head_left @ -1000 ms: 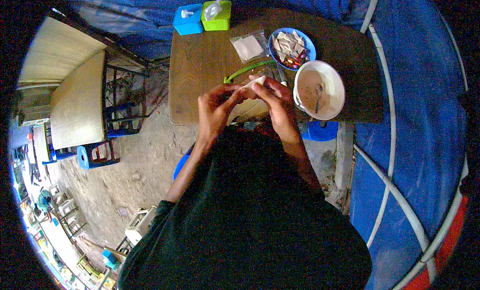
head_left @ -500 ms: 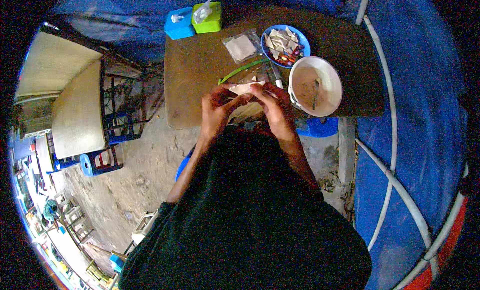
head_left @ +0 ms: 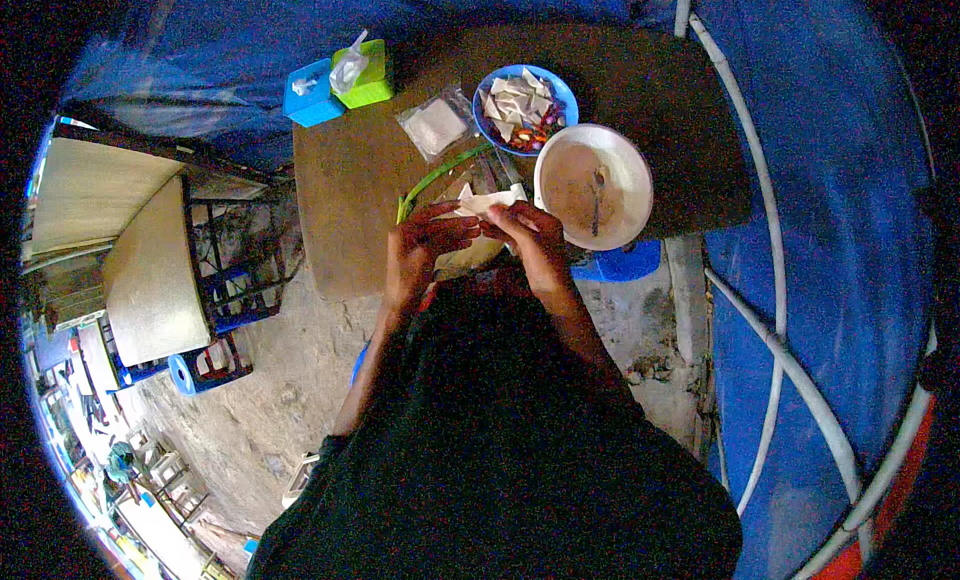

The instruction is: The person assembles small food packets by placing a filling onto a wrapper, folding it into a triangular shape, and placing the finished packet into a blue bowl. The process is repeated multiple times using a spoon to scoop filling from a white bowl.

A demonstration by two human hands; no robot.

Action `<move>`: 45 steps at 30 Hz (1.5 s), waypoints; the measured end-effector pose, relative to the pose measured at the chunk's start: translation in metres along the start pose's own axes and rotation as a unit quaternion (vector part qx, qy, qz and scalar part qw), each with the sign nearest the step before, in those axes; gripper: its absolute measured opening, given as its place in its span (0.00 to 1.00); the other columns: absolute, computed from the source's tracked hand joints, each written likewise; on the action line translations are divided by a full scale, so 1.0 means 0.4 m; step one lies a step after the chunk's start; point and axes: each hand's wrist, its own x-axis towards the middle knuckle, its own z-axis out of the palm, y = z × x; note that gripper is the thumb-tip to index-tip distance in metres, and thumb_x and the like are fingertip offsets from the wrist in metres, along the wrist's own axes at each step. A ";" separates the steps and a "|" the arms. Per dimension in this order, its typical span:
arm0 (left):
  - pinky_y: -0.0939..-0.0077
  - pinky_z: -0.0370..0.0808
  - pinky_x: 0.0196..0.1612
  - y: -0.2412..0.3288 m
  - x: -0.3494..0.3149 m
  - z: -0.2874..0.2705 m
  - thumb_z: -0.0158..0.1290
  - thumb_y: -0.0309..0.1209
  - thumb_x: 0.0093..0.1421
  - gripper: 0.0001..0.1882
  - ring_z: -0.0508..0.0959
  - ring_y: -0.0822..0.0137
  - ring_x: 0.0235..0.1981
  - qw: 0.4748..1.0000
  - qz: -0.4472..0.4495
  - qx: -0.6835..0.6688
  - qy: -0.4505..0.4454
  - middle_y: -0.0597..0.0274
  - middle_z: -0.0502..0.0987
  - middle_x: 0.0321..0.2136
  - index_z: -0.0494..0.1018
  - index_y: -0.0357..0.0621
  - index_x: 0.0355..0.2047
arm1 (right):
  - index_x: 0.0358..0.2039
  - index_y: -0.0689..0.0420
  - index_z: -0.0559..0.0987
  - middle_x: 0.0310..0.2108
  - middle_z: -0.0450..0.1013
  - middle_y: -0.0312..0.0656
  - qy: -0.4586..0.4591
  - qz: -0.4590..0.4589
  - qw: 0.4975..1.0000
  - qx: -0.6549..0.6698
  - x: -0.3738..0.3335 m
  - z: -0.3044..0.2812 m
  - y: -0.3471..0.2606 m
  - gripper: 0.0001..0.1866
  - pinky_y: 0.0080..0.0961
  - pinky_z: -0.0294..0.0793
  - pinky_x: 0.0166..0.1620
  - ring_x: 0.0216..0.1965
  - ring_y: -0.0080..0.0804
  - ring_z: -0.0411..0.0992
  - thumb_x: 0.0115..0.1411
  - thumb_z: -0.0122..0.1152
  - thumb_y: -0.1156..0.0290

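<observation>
My right hand (head_left: 530, 232) pinches a thin pale wrapper sheet (head_left: 488, 202) with pointed corners. On its left side my left hand (head_left: 428, 242) has its fingers stretched and apart, the fingertips close to the sheet; whether they touch it I cannot tell. Below both hands lies a cutting board (head_left: 462, 262), partly covered by them. A green onion stalk (head_left: 440, 178) curves along its left, and a knife (head_left: 510, 170) lies just beyond the hands. A blue bowl (head_left: 568, 92) holds triangular pale pieces with red chillies and shallots. The clear bag (head_left: 437, 123) contains square pale sheets.
To the right stands a white bucket (head_left: 640, 170) with brownish contents and a spoon-like utensil (head_left: 597, 202) inside. Blue (head_left: 312, 102) and green (head_left: 375, 75) baskets sit at the table's far left corner. Blue tarpaulin (head_left: 840, 180) and white poles (head_left: 765, 195) border the right side.
The view has shifted, so the table sits lower and further left. My left hand's fingers have spread away from the sheet, while the right keeps its pinch.
</observation>
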 end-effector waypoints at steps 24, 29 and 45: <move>0.60 0.74 0.34 -0.527 0.276 -0.174 0.61 0.41 0.49 0.19 0.79 0.52 0.32 0.829 0.082 0.501 0.233 0.51 0.79 0.29 0.75 0.41 0.37 | 0.45 0.64 0.73 0.39 0.75 0.46 -0.107 -0.124 0.949 -0.271 0.266 -0.226 0.234 0.22 0.30 0.73 0.44 0.39 0.33 0.74 0.51 0.67 0.69; 0.60 0.74 0.32 -0.544 0.318 -0.175 0.59 0.44 0.50 0.20 0.79 0.53 0.29 0.841 0.109 0.498 0.182 0.51 0.79 0.27 0.77 0.46 0.39 | 0.41 0.66 0.72 0.28 0.74 0.55 -0.144 -0.147 0.768 -0.606 0.216 -0.188 0.291 0.23 0.42 0.73 0.36 0.32 0.50 0.74 0.44 0.66 0.70; 0.67 0.73 0.22 -0.709 0.395 -0.411 0.53 0.51 0.53 0.22 0.77 0.58 0.21 0.795 0.087 0.565 0.201 0.62 0.73 0.18 0.71 0.43 0.26 | 0.53 0.61 0.68 0.27 0.70 0.52 0.020 -0.258 0.863 -0.434 0.230 -0.121 0.422 0.25 0.41 0.69 0.31 0.27 0.48 0.68 0.56 0.53 0.64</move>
